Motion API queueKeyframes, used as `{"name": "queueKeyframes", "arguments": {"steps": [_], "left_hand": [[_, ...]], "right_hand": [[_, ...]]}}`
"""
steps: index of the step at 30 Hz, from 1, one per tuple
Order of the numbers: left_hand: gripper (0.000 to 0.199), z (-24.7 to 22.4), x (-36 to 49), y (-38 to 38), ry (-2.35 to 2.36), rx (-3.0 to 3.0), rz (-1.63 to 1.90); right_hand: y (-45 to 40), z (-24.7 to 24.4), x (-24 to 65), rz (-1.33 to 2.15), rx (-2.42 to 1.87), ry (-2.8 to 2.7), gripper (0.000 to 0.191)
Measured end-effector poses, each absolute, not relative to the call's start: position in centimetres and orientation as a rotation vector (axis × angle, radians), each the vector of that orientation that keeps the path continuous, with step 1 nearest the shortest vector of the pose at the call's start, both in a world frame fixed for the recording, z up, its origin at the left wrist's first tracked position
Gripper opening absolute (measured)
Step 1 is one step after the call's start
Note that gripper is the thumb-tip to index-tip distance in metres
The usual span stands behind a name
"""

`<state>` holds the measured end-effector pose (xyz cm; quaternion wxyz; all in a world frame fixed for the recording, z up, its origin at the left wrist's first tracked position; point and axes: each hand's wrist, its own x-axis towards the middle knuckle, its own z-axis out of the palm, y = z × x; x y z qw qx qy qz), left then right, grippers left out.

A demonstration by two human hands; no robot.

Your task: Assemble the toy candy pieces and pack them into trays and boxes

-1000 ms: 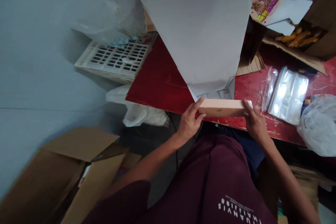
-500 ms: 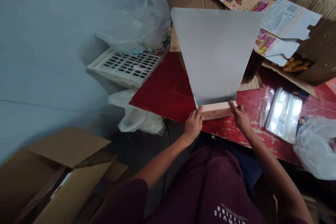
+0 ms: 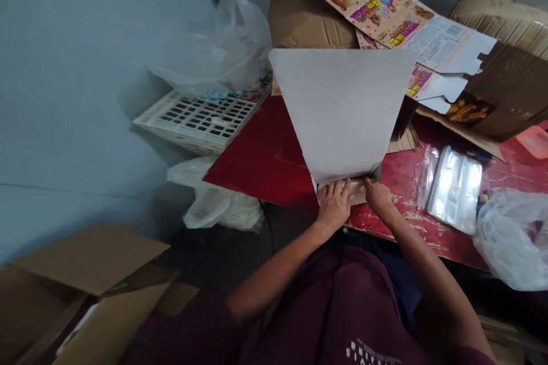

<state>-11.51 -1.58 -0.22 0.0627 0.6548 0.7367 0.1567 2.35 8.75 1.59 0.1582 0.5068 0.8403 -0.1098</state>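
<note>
A partly folded carton (image 3: pixel 342 108) stands at the front edge of the red table, its tall white inside panel leaning up and away from me. Across its low, peach-brown near part (image 3: pixel 358 193) lies my left hand (image 3: pixel 335 205), fingers extended and pressing flat. My right hand (image 3: pixel 377 197) is at the right corner of the fold, its fingers curled in and the thumb and forefinger against the edge by a small side flap (image 3: pixel 375 171). The fingertips of that hand are partly hidden.
Printed flat cartons (image 3: pixel 398 28) lie over brown boxes behind. Clear plastic sleeves (image 3: pixel 455 188) and a plastic bag (image 3: pixel 514 239) are on the red table (image 3: pixel 265 154) to the right. White crates (image 3: pixel 192 117) stand left; an open cardboard box (image 3: pixel 94 262) is lower left.
My left hand has moved from the carton's left end onto its near part, fingers now flat. The near part has tipped inward. My right hand has curled at the right corner. The view has shifted slightly.
</note>
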Motion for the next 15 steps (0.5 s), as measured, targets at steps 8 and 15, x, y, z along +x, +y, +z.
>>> {"name": "queueKeyframes", "arguments": {"steps": [8, 15], "left_hand": [[0.049, -7.7, -12.0, 0.1, 2.255, 2.028, 0.601], [0.059, -8.9, -11.8, -3.0, 2.154, 2.216, 0.487]], "right_hand": [[5.7, -2.1, 3.4, -0.127, 1.373, 2.867, 0.049], [4.0, -7.1, 3.5, -0.204, 1.343, 2.965, 0.055]]}}
